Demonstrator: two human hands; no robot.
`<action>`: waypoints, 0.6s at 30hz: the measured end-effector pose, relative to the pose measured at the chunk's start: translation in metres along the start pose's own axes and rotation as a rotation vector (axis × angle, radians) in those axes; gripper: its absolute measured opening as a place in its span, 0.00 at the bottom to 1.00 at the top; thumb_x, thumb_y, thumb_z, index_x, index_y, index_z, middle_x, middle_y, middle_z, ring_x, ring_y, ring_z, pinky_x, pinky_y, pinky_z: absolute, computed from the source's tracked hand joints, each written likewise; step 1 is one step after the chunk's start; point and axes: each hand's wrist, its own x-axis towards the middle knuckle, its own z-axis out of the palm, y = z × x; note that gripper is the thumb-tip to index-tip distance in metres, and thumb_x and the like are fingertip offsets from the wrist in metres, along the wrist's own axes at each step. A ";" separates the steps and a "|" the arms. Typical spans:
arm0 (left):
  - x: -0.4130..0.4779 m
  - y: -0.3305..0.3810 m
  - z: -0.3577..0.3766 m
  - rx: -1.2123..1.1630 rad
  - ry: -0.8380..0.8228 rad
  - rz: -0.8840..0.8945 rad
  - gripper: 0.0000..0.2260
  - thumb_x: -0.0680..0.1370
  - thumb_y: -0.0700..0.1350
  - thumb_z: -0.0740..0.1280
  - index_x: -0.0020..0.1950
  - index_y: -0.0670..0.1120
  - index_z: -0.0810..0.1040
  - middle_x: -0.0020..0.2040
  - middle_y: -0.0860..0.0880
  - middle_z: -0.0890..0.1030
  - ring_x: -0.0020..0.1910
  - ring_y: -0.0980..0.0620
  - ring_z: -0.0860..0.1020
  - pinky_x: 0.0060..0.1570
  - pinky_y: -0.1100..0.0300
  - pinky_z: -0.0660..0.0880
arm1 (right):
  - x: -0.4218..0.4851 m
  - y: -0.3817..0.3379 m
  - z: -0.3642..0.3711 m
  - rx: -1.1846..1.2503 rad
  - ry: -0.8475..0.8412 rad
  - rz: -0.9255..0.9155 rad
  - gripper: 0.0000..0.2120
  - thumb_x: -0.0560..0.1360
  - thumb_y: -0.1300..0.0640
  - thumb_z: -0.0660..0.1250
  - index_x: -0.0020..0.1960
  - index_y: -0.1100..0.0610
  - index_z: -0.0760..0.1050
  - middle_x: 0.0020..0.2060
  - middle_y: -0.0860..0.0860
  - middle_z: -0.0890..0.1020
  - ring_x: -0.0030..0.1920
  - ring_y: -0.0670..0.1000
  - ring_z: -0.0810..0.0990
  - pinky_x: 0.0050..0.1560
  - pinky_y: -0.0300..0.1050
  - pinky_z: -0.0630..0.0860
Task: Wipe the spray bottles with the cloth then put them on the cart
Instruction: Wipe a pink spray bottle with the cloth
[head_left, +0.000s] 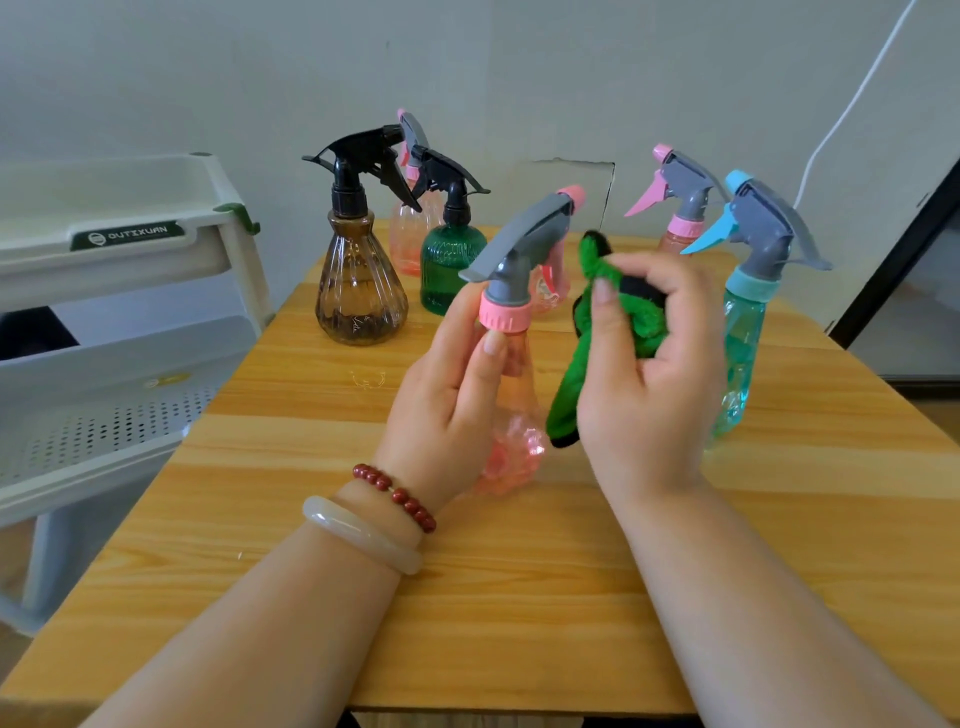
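Head view, angled down, near table (519, 597)

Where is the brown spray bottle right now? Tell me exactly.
In the head view, the brown spray bottle stands upright at the wooden table's far left, beside the white cart, with the green spray bottle just to its right.

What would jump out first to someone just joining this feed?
At centre, the left hand grips a pink spray bottle by its neck while the right hand holds a bunched green cloth beside it. Behind them on the wooden table stand a brown bottle at back left and a blue bottle at right, among others. A white cart stands at the table's left.
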 end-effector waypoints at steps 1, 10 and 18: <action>0.001 0.000 0.000 0.001 -0.002 -0.001 0.21 0.83 0.52 0.51 0.72 0.44 0.68 0.46 0.60 0.78 0.47 0.55 0.80 0.48 0.62 0.76 | 0.005 -0.002 0.000 -0.023 0.031 -0.022 0.05 0.78 0.66 0.65 0.53 0.64 0.76 0.48 0.48 0.75 0.50 0.44 0.73 0.56 0.34 0.69; 0.002 0.003 -0.003 0.014 0.033 -0.017 0.15 0.85 0.49 0.52 0.71 0.61 0.62 0.54 0.73 0.76 0.54 0.72 0.76 0.52 0.73 0.73 | 0.006 -0.004 0.019 -0.074 -0.204 -0.401 0.14 0.81 0.66 0.57 0.63 0.69 0.75 0.63 0.62 0.77 0.66 0.59 0.75 0.67 0.54 0.73; 0.006 0.001 -0.002 0.021 0.042 -0.044 0.16 0.84 0.53 0.52 0.72 0.64 0.63 0.53 0.68 0.78 0.53 0.61 0.79 0.54 0.51 0.78 | 0.002 0.004 0.012 -0.128 -0.200 -0.371 0.18 0.81 0.67 0.52 0.64 0.67 0.76 0.63 0.61 0.78 0.65 0.55 0.77 0.67 0.42 0.72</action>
